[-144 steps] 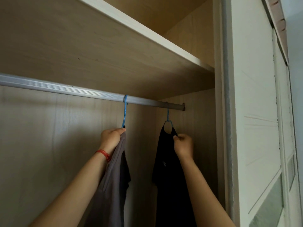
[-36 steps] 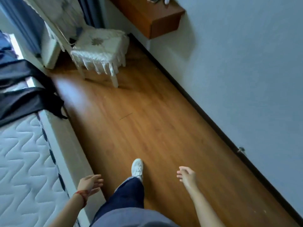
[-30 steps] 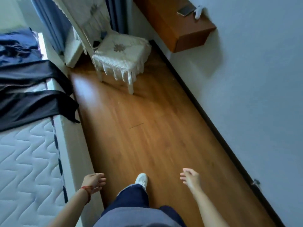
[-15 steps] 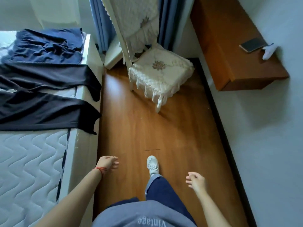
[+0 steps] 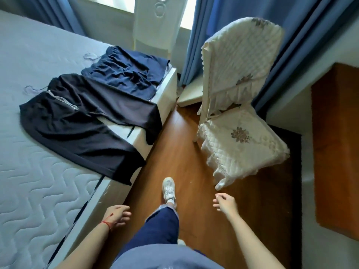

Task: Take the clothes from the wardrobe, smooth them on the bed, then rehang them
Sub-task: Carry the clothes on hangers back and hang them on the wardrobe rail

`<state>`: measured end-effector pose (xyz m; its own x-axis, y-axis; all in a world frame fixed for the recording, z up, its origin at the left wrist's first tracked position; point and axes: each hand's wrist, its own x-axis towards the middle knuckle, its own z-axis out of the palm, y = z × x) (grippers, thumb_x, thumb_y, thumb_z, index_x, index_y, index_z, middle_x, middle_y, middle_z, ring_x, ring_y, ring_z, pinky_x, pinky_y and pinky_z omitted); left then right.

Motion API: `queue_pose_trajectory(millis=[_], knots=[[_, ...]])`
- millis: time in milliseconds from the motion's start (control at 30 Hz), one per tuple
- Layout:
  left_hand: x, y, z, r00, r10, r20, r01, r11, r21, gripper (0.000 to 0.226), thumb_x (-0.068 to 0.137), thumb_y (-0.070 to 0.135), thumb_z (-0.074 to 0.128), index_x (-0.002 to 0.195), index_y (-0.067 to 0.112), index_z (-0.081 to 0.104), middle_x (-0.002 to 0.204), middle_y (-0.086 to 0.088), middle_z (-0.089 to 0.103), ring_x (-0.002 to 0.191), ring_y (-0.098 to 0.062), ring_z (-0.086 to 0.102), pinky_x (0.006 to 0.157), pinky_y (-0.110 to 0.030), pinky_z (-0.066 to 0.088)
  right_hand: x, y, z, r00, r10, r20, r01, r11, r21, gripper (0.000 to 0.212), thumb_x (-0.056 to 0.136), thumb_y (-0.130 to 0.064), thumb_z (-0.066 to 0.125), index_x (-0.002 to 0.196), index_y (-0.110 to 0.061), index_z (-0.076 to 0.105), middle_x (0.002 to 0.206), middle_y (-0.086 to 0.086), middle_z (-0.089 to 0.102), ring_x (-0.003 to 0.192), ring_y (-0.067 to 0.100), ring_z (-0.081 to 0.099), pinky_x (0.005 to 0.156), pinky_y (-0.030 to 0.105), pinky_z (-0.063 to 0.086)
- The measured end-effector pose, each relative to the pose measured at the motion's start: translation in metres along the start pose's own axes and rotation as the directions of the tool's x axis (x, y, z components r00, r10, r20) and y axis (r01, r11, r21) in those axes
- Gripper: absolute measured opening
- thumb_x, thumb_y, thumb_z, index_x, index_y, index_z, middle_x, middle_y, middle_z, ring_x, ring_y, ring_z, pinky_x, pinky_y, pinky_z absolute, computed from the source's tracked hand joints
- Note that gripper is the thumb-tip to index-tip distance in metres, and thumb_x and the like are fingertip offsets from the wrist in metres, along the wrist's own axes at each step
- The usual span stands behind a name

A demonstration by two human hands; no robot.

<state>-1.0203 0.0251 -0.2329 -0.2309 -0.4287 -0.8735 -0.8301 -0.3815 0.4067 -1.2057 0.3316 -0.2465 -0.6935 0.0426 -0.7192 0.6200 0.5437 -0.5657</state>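
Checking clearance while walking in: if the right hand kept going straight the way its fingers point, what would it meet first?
Probably nothing close: the right hand points left over bare floor toward the shoe; depth is unclear.

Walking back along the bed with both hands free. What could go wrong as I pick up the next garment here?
The black trousers hang over the bed edge toward the floor; a careless pull could drag them off. The navy garment is visibly creased, so it probably needs smoothing before rehanging. The covered chair narrows the walkway beside the right hand; the left hand holds nothing.
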Motion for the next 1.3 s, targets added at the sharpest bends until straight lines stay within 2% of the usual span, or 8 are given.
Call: queue_pose_trajectory(millis=[167, 267, 667, 833, 967, 1100, 1167, 1300], knots=[[0.045, 0.067, -0.006, 0.995, -0.085, -0.058, 0.078, 0.99, -0.119, 0.01, 0.09, 0.012, 0.05, 0.086, 0.008, 0.059, 0.068, -0.009, 0.058, 0.044, -0.014, 0.056, 0.05, -0.021, 0.042, 0.074, -0.084, 0.022, 0.998, -0.015, 0.064, 0.017, 0.999, -0.039, 0.012, 0.093, -0.005, 0.046, 0.092, -0.008, 0.057, 0.067, 0.004, 0.056, 0.051, 0.012, 0.052, 0.033, 0.011, 0.036], [0.069, 0.118, -0.01, 0.991, -0.109, -0.08, 0.101, 0.99, -0.1, 0.02, 0.09, 0.011, 0.049, 0.07, 0.011, 0.054, 0.054, -0.003, 0.056, 0.026, -0.004, 0.045, 0.036, -0.012, 0.033, 0.105, -0.13, 0.029, 0.997, -0.001, 0.074, 0.006, 0.998, -0.067, 0.013, 0.094, -0.006, 0.046, 0.089, -0.009, 0.057, 0.068, 0.006, 0.056, 0.045, 0.009, 0.051, 0.032, 0.011, 0.033], [0.134, 0.354, -0.01, 0.992, 0.086, -0.09, -0.102, 0.976, -0.191, 0.021, 0.091, 0.013, 0.048, 0.071, 0.013, 0.052, 0.066, -0.004, 0.056, 0.042, -0.006, 0.054, 0.037, -0.011, 0.036, 0.229, -0.306, 0.07, 0.985, -0.058, 0.164, 0.094, 0.97, -0.224, 0.022, 0.092, -0.004, 0.046, 0.076, -0.014, 0.058, 0.065, 0.006, 0.059, 0.038, 0.006, 0.055, 0.036, 0.015, 0.037], [0.16, 0.376, -0.013, 0.989, -0.07, -0.132, 0.019, 0.935, -0.355, 0.025, 0.093, 0.013, 0.044, 0.069, 0.015, 0.049, 0.062, -0.002, 0.048, 0.042, -0.007, 0.044, 0.036, -0.012, 0.031, 0.285, -0.395, 0.113, 0.941, -0.107, 0.321, 0.22, 0.914, -0.34, 0.025, 0.09, -0.004, 0.049, 0.071, -0.019, 0.058, 0.066, 0.008, 0.061, 0.051, 0.015, 0.053, 0.04, 0.013, 0.039], [0.16, 0.367, -0.011, 0.954, -0.265, -0.139, 0.162, 0.848, -0.505, 0.026, 0.093, 0.015, 0.044, 0.069, 0.013, 0.053, 0.059, 0.001, 0.053, 0.045, -0.009, 0.047, 0.038, -0.013, 0.035, 0.319, -0.472, 0.145, 0.888, -0.135, 0.439, 0.354, 0.811, -0.466, 0.021, 0.087, -0.008, 0.053, 0.073, -0.019, 0.064, 0.063, 0.002, 0.064, 0.061, 0.019, 0.059, 0.064, 0.031, 0.047], [0.159, 0.366, -0.003, 0.919, -0.369, -0.136, 0.193, 0.724, -0.662, 0.018, 0.093, 0.017, 0.046, 0.089, 0.008, 0.061, 0.066, -0.003, 0.061, 0.04, -0.009, 0.059, 0.041, -0.015, 0.041, 0.338, -0.554, 0.188, 0.805, -0.174, 0.567, 0.515, 0.678, -0.525, 0.017, 0.086, -0.011, 0.053, 0.091, -0.008, 0.069, 0.076, 0.004, 0.067, 0.083, 0.024, 0.063, 0.083, 0.037, 0.05], [0.156, 0.376, 0.0, 0.905, -0.397, -0.15, 0.194, 0.702, -0.685, 0.017, 0.092, 0.017, 0.048, 0.078, 0.012, 0.057, 0.069, -0.004, 0.059, 0.037, -0.007, 0.058, 0.043, -0.016, 0.04, 0.336, -0.591, 0.212, 0.77, -0.198, 0.607, 0.582, 0.609, -0.54, 0.019, 0.087, -0.012, 0.052, 0.095, -0.006, 0.068, 0.077, 0.005, 0.065, 0.083, 0.022, 0.061, 0.08, 0.032, 0.049], [0.158, 0.392, -0.001, 0.888, -0.422, -0.183, 0.142, 0.63, -0.764, 0.011, 0.089, 0.014, 0.052, 0.08, 0.011, 0.056, 0.069, -0.007, 0.059, 0.057, -0.016, 0.053, 0.054, -0.022, 0.037, 0.323, -0.636, 0.262, 0.706, -0.182, 0.684, 0.612, 0.643, -0.461, 0.018, 0.091, -0.008, 0.046, 0.1, -0.005, 0.062, 0.071, 0.005, 0.062, 0.064, 0.018, 0.058, 0.069, 0.031, 0.046]])
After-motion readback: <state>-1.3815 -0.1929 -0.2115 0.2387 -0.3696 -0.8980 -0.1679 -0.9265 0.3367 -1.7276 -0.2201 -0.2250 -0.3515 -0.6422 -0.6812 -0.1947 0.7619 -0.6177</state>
